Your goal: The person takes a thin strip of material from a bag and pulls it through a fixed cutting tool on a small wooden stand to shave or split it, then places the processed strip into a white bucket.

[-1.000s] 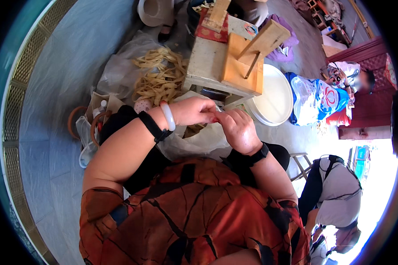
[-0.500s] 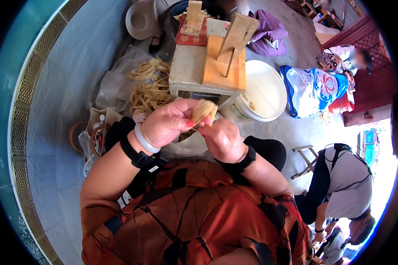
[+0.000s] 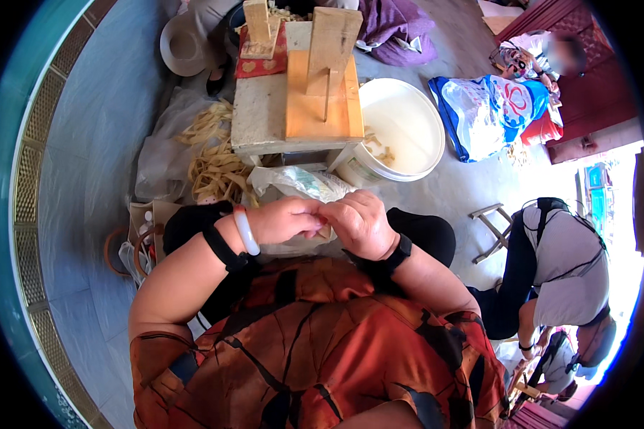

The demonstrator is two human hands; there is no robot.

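Observation:
My left hand and my right hand meet in front of my lap, fingers curled and touching. Between them they pinch a folded bundle of pale yellow strips; my fingers hide nearly all of it. A light bangle and a black band are on my left wrist, and a dark watch-like band is on my right. Just beyond the hands lies a whitish plastic bag. Loose yellow, ribbon-like strips are heaped on the floor to the left.
Ahead, a low table bears a wooden board with an upright block. Right of it stands a white bucket, then a blue-and-white sack. A folding stool and a bending person are at the right.
Both hands have come lower, and the bundle, plainly visible before, is now mostly covered by my fingers. The view has shifted, so the table and bucket appear further left.

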